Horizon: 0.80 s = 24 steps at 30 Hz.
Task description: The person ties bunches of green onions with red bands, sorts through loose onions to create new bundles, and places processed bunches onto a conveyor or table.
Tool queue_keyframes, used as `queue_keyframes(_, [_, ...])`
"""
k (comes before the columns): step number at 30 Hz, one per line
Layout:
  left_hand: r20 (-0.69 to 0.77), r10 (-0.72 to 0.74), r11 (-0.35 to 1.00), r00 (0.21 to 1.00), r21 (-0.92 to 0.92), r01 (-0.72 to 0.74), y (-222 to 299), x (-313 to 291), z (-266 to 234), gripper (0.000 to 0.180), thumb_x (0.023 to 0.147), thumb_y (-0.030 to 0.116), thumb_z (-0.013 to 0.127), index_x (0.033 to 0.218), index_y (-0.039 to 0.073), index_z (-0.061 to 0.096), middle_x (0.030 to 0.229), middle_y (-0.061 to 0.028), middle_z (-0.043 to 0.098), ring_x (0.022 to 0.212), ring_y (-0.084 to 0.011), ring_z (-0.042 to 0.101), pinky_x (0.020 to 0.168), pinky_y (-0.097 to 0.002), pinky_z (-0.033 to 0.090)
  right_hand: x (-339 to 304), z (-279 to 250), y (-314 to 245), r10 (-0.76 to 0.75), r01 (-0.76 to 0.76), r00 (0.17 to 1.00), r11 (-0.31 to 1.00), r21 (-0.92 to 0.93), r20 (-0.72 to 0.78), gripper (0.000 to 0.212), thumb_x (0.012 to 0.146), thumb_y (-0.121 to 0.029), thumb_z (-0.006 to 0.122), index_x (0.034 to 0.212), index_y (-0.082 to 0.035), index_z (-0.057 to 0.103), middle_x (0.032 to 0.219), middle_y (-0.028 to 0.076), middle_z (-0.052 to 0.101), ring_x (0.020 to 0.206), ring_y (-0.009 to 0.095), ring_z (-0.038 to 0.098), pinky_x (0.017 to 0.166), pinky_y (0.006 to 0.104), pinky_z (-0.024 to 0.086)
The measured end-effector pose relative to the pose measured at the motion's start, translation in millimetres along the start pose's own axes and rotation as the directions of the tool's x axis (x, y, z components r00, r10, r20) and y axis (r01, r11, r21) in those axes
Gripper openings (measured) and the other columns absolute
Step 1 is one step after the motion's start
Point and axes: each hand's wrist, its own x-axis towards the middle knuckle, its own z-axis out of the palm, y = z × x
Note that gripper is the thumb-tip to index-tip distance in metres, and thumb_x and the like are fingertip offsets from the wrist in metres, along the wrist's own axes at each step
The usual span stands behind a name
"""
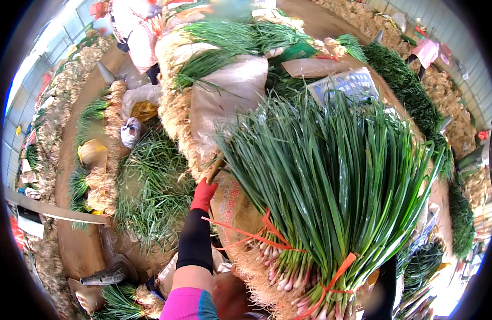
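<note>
My left hand (204, 194), in a red glove with a black sleeve behind it, is closed at the left edge of a printed tan sack (232, 200). A thin brownish piece (216, 166) sticks up from its fingers, too unclear to name. Right of this hand lies a large bundle of scallions (331, 176), long green leaves pointing away and pinkish-white bulbs toward me. Orange ties (339, 274) run around its lower stems, and one loose end reaches left toward my forearm. At the lower right a dark sleeve (383, 288) shows beside the bundle; my right hand is hidden.
A pile with pale roots (174, 112) outward and a whitish sheet (227, 101) on top stands beyond. Loose green leaves (155, 186) cover the floor at left. More root rows (78, 133) line the walls. Two people (142, 40), (428, 53) are farther off.
</note>
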Motion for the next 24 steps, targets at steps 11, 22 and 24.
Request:
queue_keyframes(11, [0.296, 0.139, 0.553, 0.945, -0.815, 0.174, 123.6, -70.1, -67.4, 0.028, 0.085, 0.025, 0.058, 0.097, -0.001, 0.057, 0.082, -0.0028, 0.06, 0.069, -0.0136, 0.055, 0.063, -0.0267, 0.045, -13.5, 6.8, -2.6, 0.003, -0.003, 1.0, 0.999, 0.038, 0.014, 0.032, 0.085, -0.023, 0.049, 0.109, -0.003, 0.056, 0.101, 0.01, 0.061, 0.091, 0.02, 0.059, 0.077, 0.0295, 0.047])
queue_keyframes(22, [0.462, 0.339, 0.427, 0.82, -0.852, 0.304, 203.1, -85.6, 5.5, 0.038, 0.081, 0.02, 0.063, 0.11, -0.003, 0.054, 0.099, -0.0088, 0.062, 0.087, -0.0193, 0.059, 0.078, -0.0312, 0.046, 10.9, 0.2, -14.9, -0.02, 0.031, 0.998, 0.98, 0.195, -0.054, 0.031, 0.086, -0.018, 0.051, 0.112, -0.001, 0.055, 0.103, 0.009, 0.06, 0.092, 0.019, 0.059, 0.079, 0.0274, 0.046])
queue_keyframes(24, [0.457, 0.301, 0.426, 0.837, -0.85, 0.31, 207.4, -88.5, -5.5, 0.029, 0.082, 0.017, 0.06, 0.103, -0.002, 0.057, 0.094, -0.0086, 0.062, 0.084, -0.0193, 0.059, 0.076, -0.0303, 0.046, 9.6, -8.0, -15.4, -0.042, 0.067, 0.994, 0.961, 0.27, -0.096, 0.031, 0.086, -0.017, 0.051, 0.112, 0.0, 0.055, 0.103, 0.009, 0.06, 0.092, 0.019, 0.059, 0.08, 0.027, 0.046])
